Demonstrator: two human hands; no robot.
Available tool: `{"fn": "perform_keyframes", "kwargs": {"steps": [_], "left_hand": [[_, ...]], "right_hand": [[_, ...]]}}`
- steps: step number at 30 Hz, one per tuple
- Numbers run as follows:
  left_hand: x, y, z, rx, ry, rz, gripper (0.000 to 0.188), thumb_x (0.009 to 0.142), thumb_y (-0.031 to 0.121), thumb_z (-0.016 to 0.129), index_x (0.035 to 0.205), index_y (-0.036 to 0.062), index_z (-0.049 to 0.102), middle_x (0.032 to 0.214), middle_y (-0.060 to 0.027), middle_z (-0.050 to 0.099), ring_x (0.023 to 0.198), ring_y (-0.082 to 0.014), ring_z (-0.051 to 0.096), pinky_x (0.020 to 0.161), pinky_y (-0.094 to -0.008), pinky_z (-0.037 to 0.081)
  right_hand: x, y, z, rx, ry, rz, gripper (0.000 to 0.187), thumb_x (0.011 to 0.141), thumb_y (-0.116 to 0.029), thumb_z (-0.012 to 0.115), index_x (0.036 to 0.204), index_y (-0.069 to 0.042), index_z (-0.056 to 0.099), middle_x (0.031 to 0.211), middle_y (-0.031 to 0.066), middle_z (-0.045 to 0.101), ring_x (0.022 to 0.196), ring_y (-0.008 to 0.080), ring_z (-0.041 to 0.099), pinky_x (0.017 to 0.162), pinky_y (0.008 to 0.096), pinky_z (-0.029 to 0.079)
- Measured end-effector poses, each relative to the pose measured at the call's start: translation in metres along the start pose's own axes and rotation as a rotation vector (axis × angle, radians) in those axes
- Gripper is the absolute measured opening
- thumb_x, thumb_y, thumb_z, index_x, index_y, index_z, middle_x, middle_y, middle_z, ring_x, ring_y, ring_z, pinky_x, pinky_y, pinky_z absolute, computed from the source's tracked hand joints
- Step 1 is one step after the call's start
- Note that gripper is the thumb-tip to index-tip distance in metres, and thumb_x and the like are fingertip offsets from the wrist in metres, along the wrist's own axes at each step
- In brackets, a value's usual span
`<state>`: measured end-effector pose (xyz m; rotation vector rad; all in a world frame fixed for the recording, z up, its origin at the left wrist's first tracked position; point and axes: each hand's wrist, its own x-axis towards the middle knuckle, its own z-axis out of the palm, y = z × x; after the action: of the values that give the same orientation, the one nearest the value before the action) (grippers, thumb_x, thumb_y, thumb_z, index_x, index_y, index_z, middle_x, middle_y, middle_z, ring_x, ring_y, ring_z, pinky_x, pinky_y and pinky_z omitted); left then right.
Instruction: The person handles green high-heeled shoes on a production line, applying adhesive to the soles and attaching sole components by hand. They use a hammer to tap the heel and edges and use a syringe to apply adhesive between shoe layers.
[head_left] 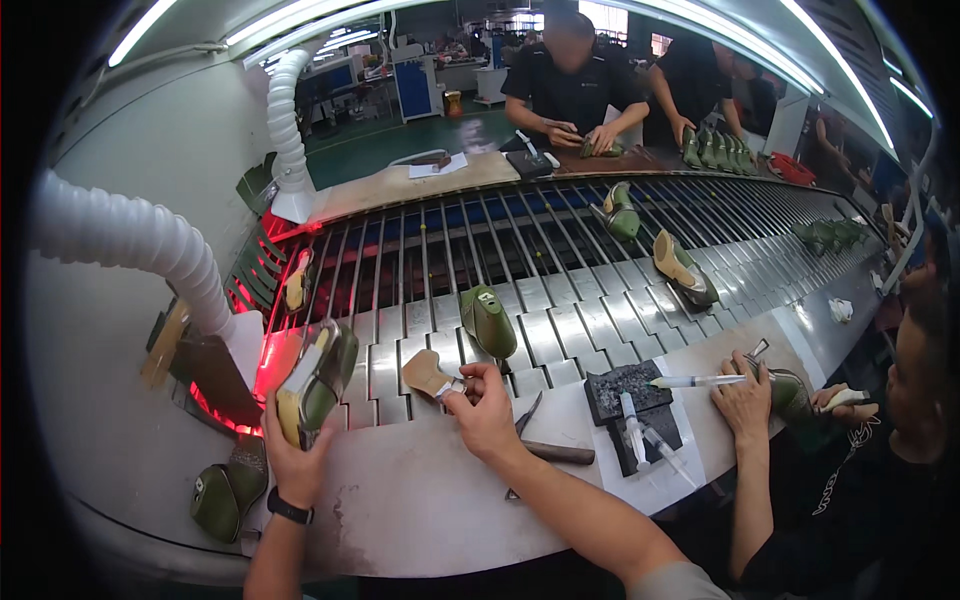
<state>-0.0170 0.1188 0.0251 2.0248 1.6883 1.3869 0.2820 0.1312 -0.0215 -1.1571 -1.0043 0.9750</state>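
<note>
At the left front, my left hand [292,455] is closed around a dark green shoe [325,395], held upright with its tan sole side facing left. Between the thumb and fingers of my right hand [487,415] is a tan shoe sole [425,373], gripped at its narrow end, where something small and silvery shows. It hangs over the near edge of the conveyor. Just beyond that hand, another green shoe [488,322] stands on the slats. A hammer-like tool with a brown handle [560,453] lies beside my right forearm.
The slatted metal conveyor [560,330] carries more shoes, including one sole-up [685,270]. A black block [630,393] with syringes sits right of me. Close by, a co-worker's hand [745,398] holds a syringe. White ducts [130,235] and a red-glowing opening bound the left.
</note>
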Motion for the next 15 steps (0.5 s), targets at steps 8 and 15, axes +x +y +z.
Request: {"fn": "perform_keyframes", "kwargs": {"steps": [8, 15], "left_hand": [[-0.154, -0.029, -0.107, 0.274, -0.061, 0.232, 0.115, 0.065, 0.028, 0.098, 0.159, 0.0005, 0.038, 0.145, -0.0263, 0.049, 0.129, -0.0470, 0.054, 0.110, -0.0525, 0.045], [-0.180, -0.061, -0.089, -0.139, 0.111, -0.137, 0.082, 0.079, 0.020, 0.096, 0.144, -0.0023, 0.051, 0.120, -0.0144, 0.070, 0.107, -0.0263, 0.069, 0.100, -0.0377, 0.053]], "right_hand": [[-0.046, -0.067, 0.010, -0.852, -0.301, -0.913, 0.034, 0.081, -0.020, 0.083, 0.103, -0.005, 0.063, 0.089, 0.0077, 0.065, 0.085, 0.0236, 0.066, 0.081, 0.0386, 0.050], [-0.100, -0.080, 0.015, -1.064, -0.828, -0.887, 0.031, 0.080, -0.032, 0.084, 0.094, -0.008, 0.071, 0.095, 0.0089, 0.066, 0.089, 0.0262, 0.065, 0.081, 0.0417, 0.051]]}}
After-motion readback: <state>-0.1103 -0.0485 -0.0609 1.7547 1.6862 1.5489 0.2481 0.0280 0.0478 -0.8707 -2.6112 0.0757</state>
